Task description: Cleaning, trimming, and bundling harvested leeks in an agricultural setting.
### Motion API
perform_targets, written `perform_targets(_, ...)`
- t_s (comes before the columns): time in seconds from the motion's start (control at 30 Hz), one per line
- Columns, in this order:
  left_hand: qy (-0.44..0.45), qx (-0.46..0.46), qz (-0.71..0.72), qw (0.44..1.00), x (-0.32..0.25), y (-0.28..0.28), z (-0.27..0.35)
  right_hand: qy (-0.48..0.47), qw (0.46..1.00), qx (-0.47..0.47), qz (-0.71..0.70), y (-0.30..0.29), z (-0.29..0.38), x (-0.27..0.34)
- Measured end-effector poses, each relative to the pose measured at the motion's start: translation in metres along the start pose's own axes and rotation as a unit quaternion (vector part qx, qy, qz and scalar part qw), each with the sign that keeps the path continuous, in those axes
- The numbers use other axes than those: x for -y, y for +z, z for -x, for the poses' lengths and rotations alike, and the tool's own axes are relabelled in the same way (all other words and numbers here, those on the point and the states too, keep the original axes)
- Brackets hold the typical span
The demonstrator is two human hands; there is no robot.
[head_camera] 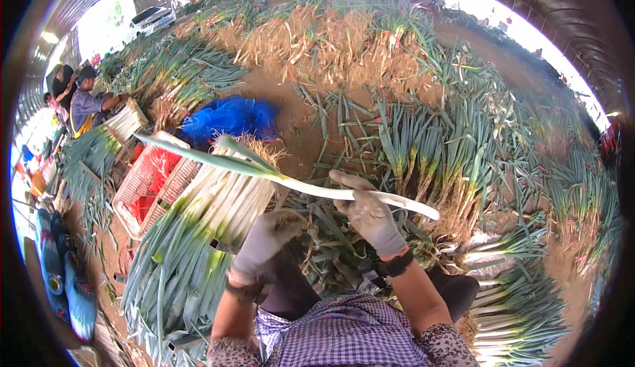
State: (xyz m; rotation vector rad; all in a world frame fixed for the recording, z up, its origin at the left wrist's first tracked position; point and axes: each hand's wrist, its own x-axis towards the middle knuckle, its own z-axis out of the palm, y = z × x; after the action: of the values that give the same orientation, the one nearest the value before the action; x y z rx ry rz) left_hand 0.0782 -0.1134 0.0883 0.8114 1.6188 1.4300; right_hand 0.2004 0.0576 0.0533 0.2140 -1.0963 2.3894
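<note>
A single long green onion (317, 188) with a bare white stalk lies across my right hand (372, 213), held between thumb and fingers. Its green leaves stretch to the left over a stack of cleaned green onions (228, 203). That stack lies with its white root ends away from me and its leaves towards me. My left hand (270, 240) is beside the stack's right edge with its fingers curled; whether anything is inside them is hidden. Both hands wear pale work gloves. Loose leaf trimmings (332, 238) lie below and between my hands.
Left of the stack is a pink plastic crate (131, 193) holding red ties. A blue mesh heap (228, 119) lies beyond. Untrimmed green onions (431, 148) stand ahead right; more stalks (511, 312) lie at my right. A co-worker (89, 101) handles onions at far left.
</note>
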Motion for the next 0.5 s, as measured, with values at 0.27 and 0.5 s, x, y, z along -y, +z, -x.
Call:
perform_targets(0.27,0.374,0.007,-0.482,0.792,-0.022,-0.022,-0.029,0.005,0.958,0.118,0.263,0.019,0.004,0.048)
perform_targets(0.5,0.347,-0.113,-0.623,0.692,-0.041,-0.028,-0.015,0.140,0.890,0.026,0.434,0.041,0.008,0.030)
